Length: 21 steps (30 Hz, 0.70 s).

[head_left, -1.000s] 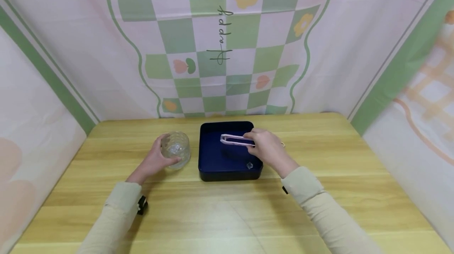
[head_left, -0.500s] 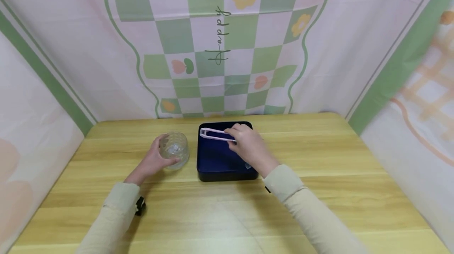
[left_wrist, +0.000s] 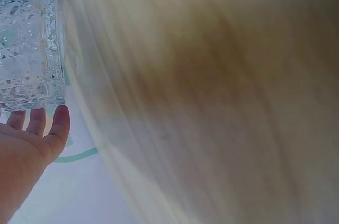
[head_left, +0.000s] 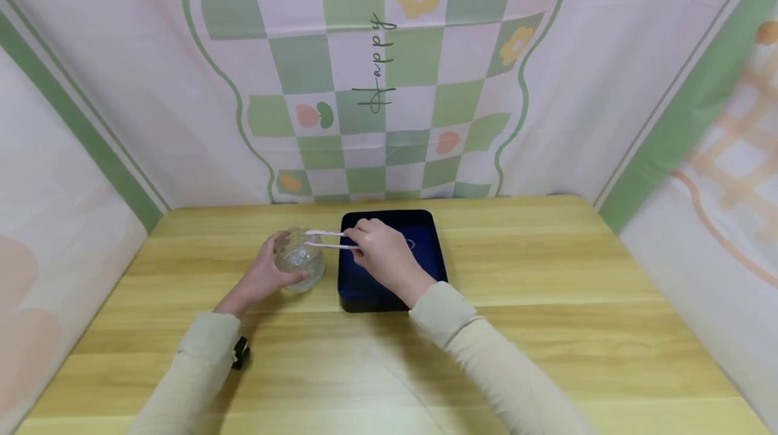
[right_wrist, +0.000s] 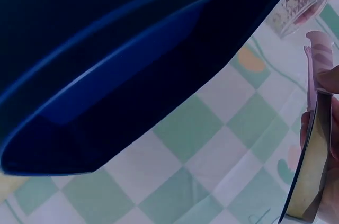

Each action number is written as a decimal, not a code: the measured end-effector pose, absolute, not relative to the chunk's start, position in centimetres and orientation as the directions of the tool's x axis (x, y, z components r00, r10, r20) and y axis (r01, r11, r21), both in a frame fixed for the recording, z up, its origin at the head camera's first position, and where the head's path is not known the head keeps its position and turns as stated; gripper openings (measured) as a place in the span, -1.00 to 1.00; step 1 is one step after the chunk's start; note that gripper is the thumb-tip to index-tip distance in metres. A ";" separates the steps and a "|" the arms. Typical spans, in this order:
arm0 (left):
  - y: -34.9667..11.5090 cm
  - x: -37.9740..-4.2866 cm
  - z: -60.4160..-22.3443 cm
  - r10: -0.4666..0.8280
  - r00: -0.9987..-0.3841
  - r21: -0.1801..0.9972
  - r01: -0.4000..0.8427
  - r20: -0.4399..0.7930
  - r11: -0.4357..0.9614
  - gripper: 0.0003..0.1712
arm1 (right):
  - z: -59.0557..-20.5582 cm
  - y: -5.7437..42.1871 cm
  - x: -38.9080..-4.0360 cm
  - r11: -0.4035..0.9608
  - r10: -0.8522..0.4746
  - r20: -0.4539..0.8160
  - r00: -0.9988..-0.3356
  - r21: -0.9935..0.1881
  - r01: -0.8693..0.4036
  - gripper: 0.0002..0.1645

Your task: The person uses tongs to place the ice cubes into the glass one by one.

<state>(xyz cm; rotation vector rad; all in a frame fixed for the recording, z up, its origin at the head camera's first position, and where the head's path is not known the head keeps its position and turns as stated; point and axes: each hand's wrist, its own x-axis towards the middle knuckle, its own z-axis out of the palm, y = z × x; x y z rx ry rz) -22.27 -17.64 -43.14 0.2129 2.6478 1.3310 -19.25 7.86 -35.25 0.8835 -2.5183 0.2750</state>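
Note:
My left hand (head_left: pixel 267 271) grips a clear patterned glass (head_left: pixel 308 271) from its left side, with clear pieces (head_left: pixel 300 257) at its bottom. In the left wrist view the fingers rest along the glass (left_wrist: pixel 26 54). Over the dark blue tray (head_left: pixel 371 302), my right hand (head_left: pixel 384 254) holds tongs (head_left: pixel 333 246) with pinkish tips. The tips reach over the glass's right rim, spread apart. Whether a piece is between them is too small to tell. The right wrist view shows the tongs (right_wrist: pixel 321 57) pointing towards the glass (right_wrist: pixel 304 1).
Both glass and tray stand on a light wooden table (head_left: pixel 547 327), the tray right of the glass with a narrow gap between them. A patterned cloth (head_left: pixel 389 70) hangs behind the table's far edge, and more cloth lines both sides.
My right hand has moved left across the tray, bringing the tongs' tips to the glass. The tips have spread. A clear cube seen earlier in the tray is now hidden. My left hand stays still.

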 end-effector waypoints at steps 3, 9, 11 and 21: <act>-17.5 -22.3 -43.2 0.200 -0.976 0.808 0.048 -0.088 0.587 0.26 | -35.5 7.3 -19.1 0.773 -0.553 0.469 -0.689 -0.020 -0.634 -0.66; -17.5 -22.3 -43.4 0.196 -0.977 0.808 0.047 -0.085 0.587 0.26 | -36.2 6.6 -19.1 0.789 -0.561 0.447 -0.697 0.036 -0.613 -0.68; -17.5 -22.3 -43.5 0.201 -0.976 0.806 0.057 -0.078 0.589 0.27 | -36.5 6.5 -19.1 0.794 -0.561 0.444 -0.698 0.050 -0.606 -0.69; -17.5 -22.3 -43.4 0.216 -0.974 0.819 0.065 -0.073 0.570 0.25 | -36.5 6.2 -19.2 0.810 -0.556 0.418 -0.719 0.079 -0.581 -0.63</act>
